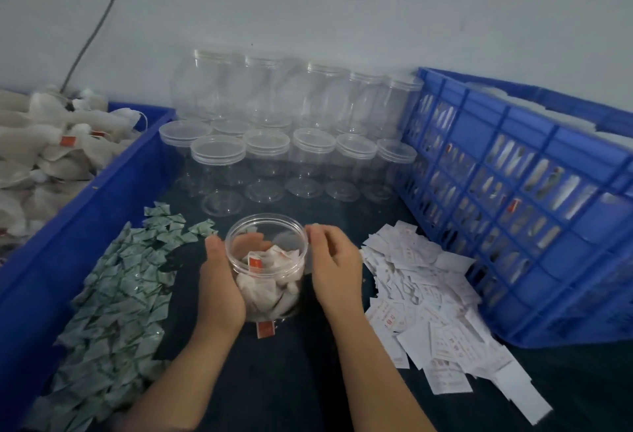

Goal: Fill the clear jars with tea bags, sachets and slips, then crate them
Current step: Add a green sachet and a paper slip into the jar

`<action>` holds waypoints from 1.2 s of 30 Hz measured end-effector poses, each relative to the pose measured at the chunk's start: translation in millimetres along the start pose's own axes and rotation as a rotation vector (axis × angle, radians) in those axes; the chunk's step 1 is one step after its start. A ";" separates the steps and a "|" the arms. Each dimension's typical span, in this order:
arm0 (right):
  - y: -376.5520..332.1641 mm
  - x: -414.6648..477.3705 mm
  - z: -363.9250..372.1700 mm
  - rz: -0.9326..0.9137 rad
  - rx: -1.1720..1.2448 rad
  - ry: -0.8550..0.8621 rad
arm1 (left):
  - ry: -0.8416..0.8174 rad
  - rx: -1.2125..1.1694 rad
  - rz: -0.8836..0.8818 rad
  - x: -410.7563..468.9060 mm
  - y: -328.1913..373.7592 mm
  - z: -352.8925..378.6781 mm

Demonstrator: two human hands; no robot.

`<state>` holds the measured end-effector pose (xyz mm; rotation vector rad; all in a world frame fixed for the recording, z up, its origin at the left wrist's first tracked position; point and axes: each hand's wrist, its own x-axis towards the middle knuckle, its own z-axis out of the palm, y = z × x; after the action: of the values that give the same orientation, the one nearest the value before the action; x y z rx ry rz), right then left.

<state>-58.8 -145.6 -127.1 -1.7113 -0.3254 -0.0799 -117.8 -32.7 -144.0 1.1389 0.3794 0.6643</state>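
Head view, items as I found them, left to right.

1. Blue bin (pixel 102 192), far left: heaped with loose tea bags (pixel 51 144).
2. Sachets (pixel 120 294), green-printed: a long pile on the dark tabletop (pixel 291 380), running along the bin wall and ending just beside my left hand.
3. My left hand (pixel 219 281): cupped round the left wall of the jar, thumb up near the rim, fingers visible through the plastic behind it. This hand gripped the jar.
4. Jar (pixel 267 217), centre: upright, mouth open to the ceiling, no lid, partly filled with tea bags. I could see no sachet or slip inside. One red tag (pixel 266 328) lay on the tabletop at its base.
5. Empty jars (pixel 270 147), behind it: lidded, in rows against the wall.
6. My right hand (pixel 334 267): fingers loosely bent, fingertips at the jar's right rim, closed round nothing.
7. Slips (pixel 421 298), white: a scattered pile just right of that hand.
8. Crate (pixel 513 164), far right: blue lattice, filled jars showing through it.

Assessment: the free hand was the right one, and the slips lay on its own side, nearer than the sachets, which lay across the jar. Either item would have to go in from above.
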 end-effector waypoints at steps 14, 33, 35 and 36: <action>35.0 36.2 -67.0 0.252 -0.948 0.164 | -0.085 -0.012 0.044 5.2 -8.1 -4.0; 33.0 33.3 -68.1 0.202 -0.809 0.237 | -0.080 0.031 0.046 0.7 -3.5 -2.3; 33.4 33.7 -68.1 0.185 -0.780 0.260 | -0.076 0.040 0.045 1.5 -3.9 -3.8; 34.0 34.2 -68.6 0.184 -0.777 0.259 | -0.079 0.048 0.049 1.9 -4.5 -4.4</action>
<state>-8.2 -211.3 -139.9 -2.4566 0.0805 -0.3216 -117.7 -29.5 -149.7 1.2197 0.3028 0.6536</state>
